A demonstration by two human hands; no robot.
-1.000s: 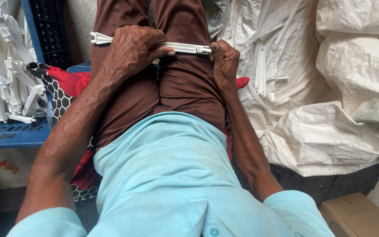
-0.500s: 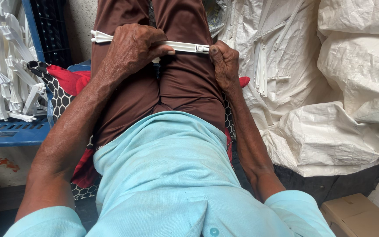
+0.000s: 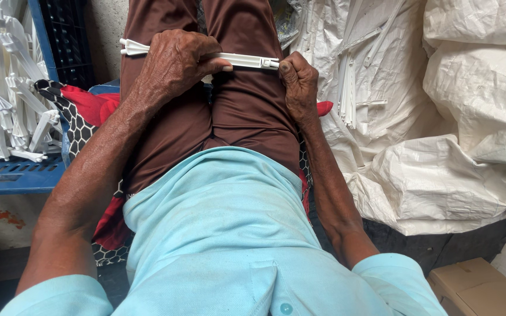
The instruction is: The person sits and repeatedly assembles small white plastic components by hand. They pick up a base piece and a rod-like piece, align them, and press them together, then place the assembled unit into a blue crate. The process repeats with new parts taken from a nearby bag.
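Note:
A long white plastic strip (image 3: 246, 59) lies crosswise over my thighs in brown trousers. My left hand (image 3: 174, 63) is wrapped around its left half, with the strip's forked end sticking out past my knuckles. My right hand (image 3: 300, 82) pinches the strip's right end, where a small clip piece sits. Both hands rest on my lap. I wear a light blue shirt.
A blue crate (image 3: 13, 175) on the left holds several white plastic parts (image 3: 7, 99). On the right, white woven sacks (image 3: 458, 117) hold more loose white strips (image 3: 346, 93). A red and black patterned cushion (image 3: 77, 117) lies under me. A cardboard box (image 3: 481, 289) sits bottom right.
Both hands stay on the strip in my lap; only slight shifts of the fingers show.

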